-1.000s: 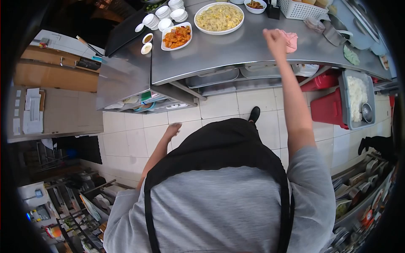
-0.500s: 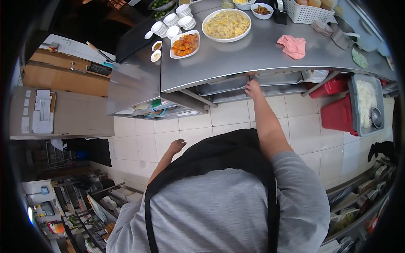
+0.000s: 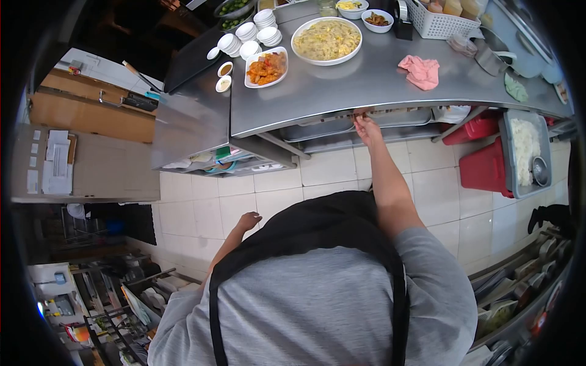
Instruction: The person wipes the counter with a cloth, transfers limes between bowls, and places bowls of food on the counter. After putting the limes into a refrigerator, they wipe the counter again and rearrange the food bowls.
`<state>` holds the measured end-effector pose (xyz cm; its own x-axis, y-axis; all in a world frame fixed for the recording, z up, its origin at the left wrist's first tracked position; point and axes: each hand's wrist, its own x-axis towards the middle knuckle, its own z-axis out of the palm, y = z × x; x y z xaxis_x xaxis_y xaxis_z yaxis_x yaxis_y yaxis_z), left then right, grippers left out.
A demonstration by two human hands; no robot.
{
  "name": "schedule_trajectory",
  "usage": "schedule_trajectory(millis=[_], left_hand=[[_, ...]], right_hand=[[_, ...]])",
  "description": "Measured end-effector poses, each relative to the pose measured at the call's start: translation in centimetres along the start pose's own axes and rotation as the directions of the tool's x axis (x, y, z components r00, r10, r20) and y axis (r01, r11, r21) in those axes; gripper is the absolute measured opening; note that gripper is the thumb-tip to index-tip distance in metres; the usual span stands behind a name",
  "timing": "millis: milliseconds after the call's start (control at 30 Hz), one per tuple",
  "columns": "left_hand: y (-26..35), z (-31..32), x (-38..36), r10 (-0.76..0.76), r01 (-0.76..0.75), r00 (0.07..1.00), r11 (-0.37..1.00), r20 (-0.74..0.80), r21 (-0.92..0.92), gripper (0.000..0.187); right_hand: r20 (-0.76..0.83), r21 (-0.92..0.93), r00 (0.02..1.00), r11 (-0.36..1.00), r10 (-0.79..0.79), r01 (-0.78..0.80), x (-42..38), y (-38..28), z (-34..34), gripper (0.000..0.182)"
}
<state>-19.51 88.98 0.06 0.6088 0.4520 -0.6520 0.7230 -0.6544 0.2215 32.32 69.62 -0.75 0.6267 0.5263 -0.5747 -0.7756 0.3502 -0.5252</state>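
Note:
Under the steel counter point(image 3: 342, 82), my right hand point(image 3: 366, 129) reaches to the near edges of the metal trays point(image 3: 319, 129) on the shelf. Its fingers are bent together at the gap between two trays, and what they grip is partly hidden by the hand and the counter edge. My left hand point(image 3: 249, 221) hangs low over the tiled floor, beside the black apron point(image 3: 305, 222). It is small in view, with nothing in it and its fingers loosely apart.
On the counter stand a bowl of yellow food point(image 3: 327, 40), a dish of orange pieces point(image 3: 267, 67), stacked white cups point(image 3: 249, 32), a pink cloth point(image 3: 420, 71) and a white basket point(image 3: 441, 22). Right of the trays, a grey tub of rice point(image 3: 546, 143) rests by a red bin point(image 3: 483, 168).
My right hand stays at the trays, its fingers turning slightly at the tray edge. The whole view has shifted a little to the left. My left hand still hangs low.

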Motion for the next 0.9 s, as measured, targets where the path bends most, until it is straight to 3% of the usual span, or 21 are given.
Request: schedule_trajectory(millis=[67, 200, 367, 433, 500, 633, 667, 767, 800, 833, 900], left_hand=[[2.3, -1.7, -2.3, -0.217, 0.219, 0.976, 0.967, 0.027, -0.128, 0.044], [0.5, 0.3, -0.3, -0.112, 0.111, 0.994, 0.983, 0.003, -0.145, 0.044], [2.4, 1.2, 2.5, 0.050, -0.061, 0.996, 0.987, -0.076, -0.149, 0.041], [4.7, 0.2, 2.1, 0.038, -0.055, 0.995, 0.979, -0.090, -0.196, 0.041], [6.6, -0.8, 1.5, -0.028, 0.010, 0.998, 0.962, -0.063, -0.271, 0.042], [6.3, 0.2, 2.2, -0.065, 0.058, 0.998, 0.960, -0.018, -0.274, 0.043], [5.9, 0.6, 2.2, -0.085, 0.082, 0.996, 0.965, -0.004, -0.247, 0.044], [4.8, 1.3, 2.5, -0.110, 0.114, 0.993, 0.974, 0.030, -0.195, 0.045], [4.3, 1.7, 2.7, -0.118, 0.121, 0.993, 0.974, 0.029, -0.192, 0.045], [4.2, 1.7, 2.7, -0.126, 0.129, 0.992, 0.974, 0.029, -0.188, 0.045], [4.2, 1.7, 3.0, -0.136, 0.136, 0.991, 0.970, 0.013, -0.201, 0.045]], right_hand=[[0.093, -0.106, 0.994, 0.993, 0.053, -0.043, 0.1, -0.6, 0.2, 0.013], [0.045, -0.270, 0.999, 0.963, 0.010, 0.003, -1.5, -2.1, 1.8, 0.020], [0.034, -0.256, 0.999, 0.966, -0.010, 0.018, -2.0, -1.5, 1.5, 0.022], [0.050, -0.252, 0.999, 0.968, 0.002, 0.011, -1.6, -1.4, 1.1, 0.026], [-0.018, -0.232, 0.996, 0.969, -0.087, 0.081, -1.8, -1.0, 1.6, 0.018], [-0.021, -0.227, 0.996, 0.970, -0.091, 0.084, -2.3, -1.5, 3.0, 0.027], [-0.129, -0.190, 0.989, 0.981, -0.067, 0.042, -2.4, -1.5, 3.3, 0.045], [0.014, -0.309, 0.993, 0.944, -0.117, 0.115, -1.1, -1.9, 2.5, 0.055], [-0.062, -0.321, 0.992, 0.943, -0.113, 0.087, -0.7, -1.8, 2.4, 0.058], [-0.057, -0.327, 0.992, 0.941, -0.117, 0.092, -1.0, -1.8, 2.8, 0.058], [-0.041, -0.360, 0.978, 0.916, -0.205, 0.177, -1.8, -1.9, 3.2, 0.039]])
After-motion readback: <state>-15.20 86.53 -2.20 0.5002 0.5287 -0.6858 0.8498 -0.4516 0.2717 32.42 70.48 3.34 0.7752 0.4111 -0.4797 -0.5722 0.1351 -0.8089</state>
